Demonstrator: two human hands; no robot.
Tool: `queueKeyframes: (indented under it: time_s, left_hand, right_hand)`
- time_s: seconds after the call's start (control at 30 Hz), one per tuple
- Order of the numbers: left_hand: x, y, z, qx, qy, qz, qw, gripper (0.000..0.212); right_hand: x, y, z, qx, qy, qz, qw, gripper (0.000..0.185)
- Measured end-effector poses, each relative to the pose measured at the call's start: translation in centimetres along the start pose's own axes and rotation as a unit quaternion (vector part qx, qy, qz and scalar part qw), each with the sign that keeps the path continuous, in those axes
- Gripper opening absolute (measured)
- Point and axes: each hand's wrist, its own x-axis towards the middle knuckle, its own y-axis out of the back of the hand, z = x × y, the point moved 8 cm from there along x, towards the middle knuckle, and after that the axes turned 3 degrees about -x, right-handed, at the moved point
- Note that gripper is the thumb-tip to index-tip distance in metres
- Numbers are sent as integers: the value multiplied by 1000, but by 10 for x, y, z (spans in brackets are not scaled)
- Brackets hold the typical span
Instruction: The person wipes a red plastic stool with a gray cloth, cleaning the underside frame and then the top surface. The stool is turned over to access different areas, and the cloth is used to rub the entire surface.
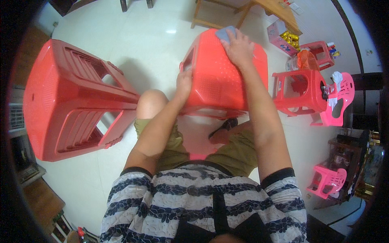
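A red plastic stool (217, 82) stands in front of my knees, its dotted, textured seat facing up toward me. On its left side my left hand (184, 86) grips the edge near an opening, the fingertips hidden behind the rim. My right hand (240, 48) lies on the far part of the seat and presses a folded grey-blue cloth (225, 34) against the surface. The cloth sits under my fingers and reaches the seat's far edge.
At my left rises a tall stack of red plastic stools (91, 100). To the right are another red stool (299, 91) bearing small items, a pink plastic chair (337, 103) and a smaller pink chair (326, 182). A wooden table (281, 12) and a box of gold-wrapped items (281, 38) stand at the back right.
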Motion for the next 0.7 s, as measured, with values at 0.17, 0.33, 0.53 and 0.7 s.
queueKeyframes:
  time_s: [0.17,0.33,0.53,0.7]
  left_hand:
    - [7,4,-3,-5,-5,12,1000,39]
    - [8,-1,-8,-100,-4,21,995,41]
    - [13,-2,-16,-39,26,-16,999,43]
    - [31,-5,-34,9,33,-32,999,51]
  right_hand:
    - [-25,9,-5,-13,16,4,1000,53]
    - [-62,23,-15,-31,50,45,997,53]
    - [-104,35,-23,0,44,24,999,55]
    - [-121,42,-27,18,41,22,999,56]
